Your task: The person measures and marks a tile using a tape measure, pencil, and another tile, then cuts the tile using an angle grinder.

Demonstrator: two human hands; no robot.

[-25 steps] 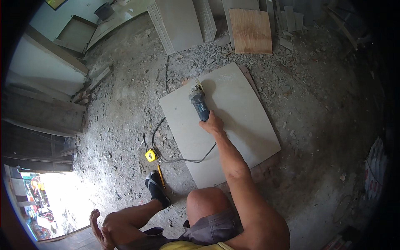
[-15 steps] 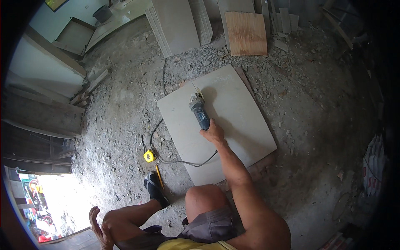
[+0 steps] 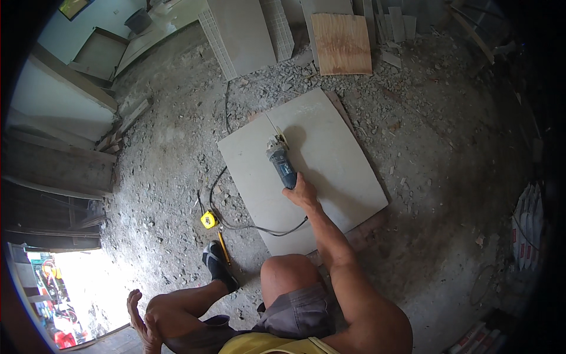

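Note:
My right hand (image 3: pixel 302 193) is wrapped around the rear body of a dark angle grinder (image 3: pixel 281 164). The grinder's head and disc meet a large pale square tile (image 3: pixel 336 171) lying on the floor. From the tile's far left edge, a thin cut line leads to the disc. A black cord (image 3: pixel 253 228) trails from beside my right wrist and loops left over the tile onto the ground. Over by my bent left knee, my left hand (image 3: pixel 143 323) has its fingers stretched out and holds nothing.
A yellow tape measure (image 3: pixel 209 219) and a yellow pencil (image 3: pixel 224 246) lie near my left foot (image 3: pixel 219 266). Rubble (image 3: pixel 283 79) covers the far floor. Tiles (image 3: pixel 240 29) and a plywood piece (image 3: pixel 342 44) stand at the back. White sacks (image 3: pixel 526 227) sit far right.
The grinder in my right hand has moved slightly toward me along the tile, and more of the cut line shows behind it. The whole view has shifted a little.

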